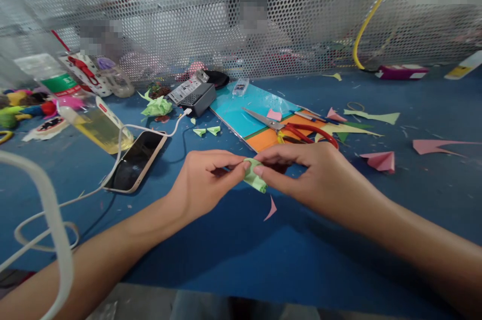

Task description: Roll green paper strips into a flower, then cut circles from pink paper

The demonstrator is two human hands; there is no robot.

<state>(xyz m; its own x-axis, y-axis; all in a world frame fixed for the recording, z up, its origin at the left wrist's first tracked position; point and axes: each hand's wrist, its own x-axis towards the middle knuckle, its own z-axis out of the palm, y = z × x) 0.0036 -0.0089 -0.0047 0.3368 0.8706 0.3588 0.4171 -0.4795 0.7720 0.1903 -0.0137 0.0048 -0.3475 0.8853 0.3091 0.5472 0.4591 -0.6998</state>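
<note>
Both my hands meet over the blue table (233, 259) and pinch one small folded piece of light green paper (255, 177). My left hand (203, 182) grips its left end with thumb and fingers closed. From the other side my right hand (309, 172) presses its fingertips on the paper's right part. A small pink paper scrap (271, 208) lies on the table just below the green piece.
Red-handled scissors (289, 129) lie on coloured paper sheets (241, 109) behind my hands. A phone (136, 160) on a white cable (75, 194), a plastic bottle (81, 109), a black box (198, 98) and paper offcuts (380, 161) lie around. A perforated metal screen (241, 13) closes the back.
</note>
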